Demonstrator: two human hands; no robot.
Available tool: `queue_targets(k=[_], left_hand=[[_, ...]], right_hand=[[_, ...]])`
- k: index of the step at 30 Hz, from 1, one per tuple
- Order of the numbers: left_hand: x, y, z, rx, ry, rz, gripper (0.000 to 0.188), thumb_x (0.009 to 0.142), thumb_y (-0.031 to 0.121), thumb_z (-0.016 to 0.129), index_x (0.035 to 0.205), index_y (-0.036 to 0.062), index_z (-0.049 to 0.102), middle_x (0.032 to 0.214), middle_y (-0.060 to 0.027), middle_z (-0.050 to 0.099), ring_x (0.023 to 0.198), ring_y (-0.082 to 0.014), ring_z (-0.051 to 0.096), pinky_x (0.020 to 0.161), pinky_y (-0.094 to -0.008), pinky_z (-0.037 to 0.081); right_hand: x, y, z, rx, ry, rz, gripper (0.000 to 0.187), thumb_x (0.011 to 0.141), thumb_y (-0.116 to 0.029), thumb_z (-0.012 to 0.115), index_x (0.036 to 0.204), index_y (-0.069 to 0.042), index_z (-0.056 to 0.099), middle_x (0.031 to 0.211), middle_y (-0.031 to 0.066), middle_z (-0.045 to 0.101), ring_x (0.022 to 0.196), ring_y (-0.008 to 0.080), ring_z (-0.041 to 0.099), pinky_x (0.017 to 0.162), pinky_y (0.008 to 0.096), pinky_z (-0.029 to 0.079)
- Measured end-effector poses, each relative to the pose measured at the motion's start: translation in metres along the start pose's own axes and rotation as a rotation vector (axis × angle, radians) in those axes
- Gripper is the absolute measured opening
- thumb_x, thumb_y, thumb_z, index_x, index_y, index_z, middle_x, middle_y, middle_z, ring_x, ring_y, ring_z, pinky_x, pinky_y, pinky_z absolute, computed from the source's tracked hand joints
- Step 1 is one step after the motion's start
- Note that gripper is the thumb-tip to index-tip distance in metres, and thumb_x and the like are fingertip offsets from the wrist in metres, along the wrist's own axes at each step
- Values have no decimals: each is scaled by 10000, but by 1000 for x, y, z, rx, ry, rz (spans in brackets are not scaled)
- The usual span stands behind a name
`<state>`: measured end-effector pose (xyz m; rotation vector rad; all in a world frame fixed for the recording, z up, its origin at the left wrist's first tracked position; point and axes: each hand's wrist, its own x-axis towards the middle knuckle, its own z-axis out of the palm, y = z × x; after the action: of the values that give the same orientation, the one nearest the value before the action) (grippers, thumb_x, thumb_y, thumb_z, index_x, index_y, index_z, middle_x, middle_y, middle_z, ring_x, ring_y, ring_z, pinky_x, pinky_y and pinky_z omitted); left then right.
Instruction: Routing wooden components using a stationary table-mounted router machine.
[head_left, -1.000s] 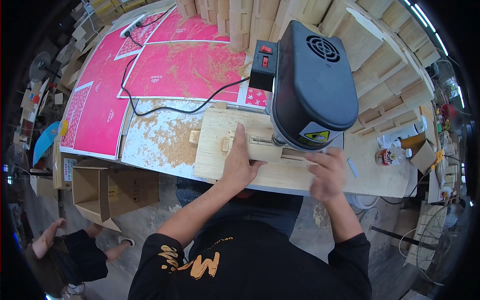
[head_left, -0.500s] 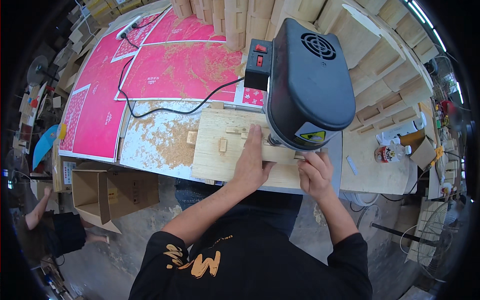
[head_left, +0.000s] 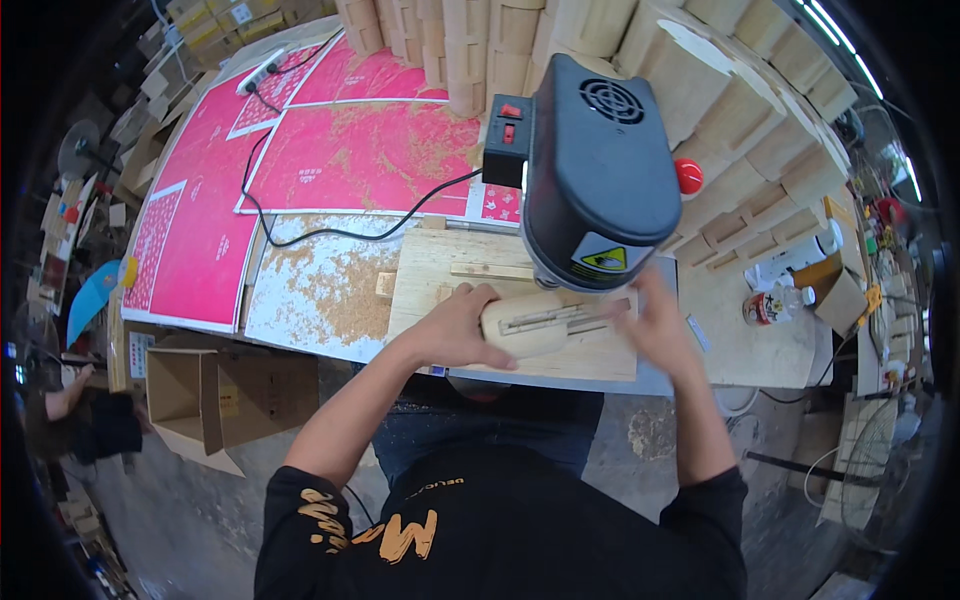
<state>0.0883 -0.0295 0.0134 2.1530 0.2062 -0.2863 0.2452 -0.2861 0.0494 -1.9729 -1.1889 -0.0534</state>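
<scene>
A pale wooden block point(head_left: 526, 341) with a rounded left end and long narrow slots lies tilted over the plywood board point(head_left: 420, 285). My left hand point(head_left: 455, 328) is closed round the block's left end, thumb on the near side and fingers on the far side. Smeared by motion, my right hand point(head_left: 662, 322) is at the block's right end; whether it grips is unclear. Just beyond the block stands a black drill-press-like machine point(head_left: 605, 165), its lower tool partly hidden. A wooden strip point(head_left: 492, 270) is on the board behind the block.
Sawdust covers the white tabletop point(head_left: 325, 275) and pink sheets point(head_left: 370, 150). A black cord point(head_left: 345, 237) runs to the machine, which has a red knob point(head_left: 690, 176). Tall wooden pieces point(head_left: 465, 60) stand behind. At right is a plastic bottle point(head_left: 775, 305); an open carton point(head_left: 235, 395) sits lower left.
My left hand has gone from lying flat to gripping the block's left end. The block has come nearer with its slots showing. My right hand has shifted slightly right and blurred.
</scene>
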Motion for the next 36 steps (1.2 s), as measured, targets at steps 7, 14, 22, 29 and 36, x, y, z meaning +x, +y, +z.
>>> queue_targets(k=[7,14,22,29,36], left_hand=[[-78,-9,-47,47,43,-86,838,628,175,890,1337,22,469,1256,-255,566,1209,-399,579,1021,-419,469],[-66,-30,8,390,382,100,704,704,-38,742,1335,113,471,1595,-305,235,1010,-527,636,833,-514,575],[-39,-29,56,306,498,242,866,773,40,754,1513,58,304,1589,-342,216,1085,-519,619,890,-484,557],[5,-16,76,9,656,165,1127,770,135,841,1567,-52,67,1382,-343,499,1154,-487,590,960,-474,501],[10,-18,73,54,654,227,1103,769,134,844,1561,-52,98,1272,-334,572,1075,-470,629,882,-471,532]], right_hand=[[-60,10,3,-68,-151,319,317,815,-24,746,1125,-41,681,1011,154,673,882,335,667,767,381,527],[-42,6,16,5,-140,333,303,839,23,721,1135,-5,662,1019,148,674,844,294,687,733,360,546],[-29,5,26,-27,-127,373,362,812,-2,754,1164,-43,680,1041,145,665,801,286,655,732,347,538],[-39,12,61,135,172,594,399,827,-37,773,1202,0,644,1228,189,645,1042,358,668,849,367,538],[-49,27,64,-7,155,391,440,832,-43,712,1262,-32,622,1206,184,624,1143,369,604,934,422,485]])
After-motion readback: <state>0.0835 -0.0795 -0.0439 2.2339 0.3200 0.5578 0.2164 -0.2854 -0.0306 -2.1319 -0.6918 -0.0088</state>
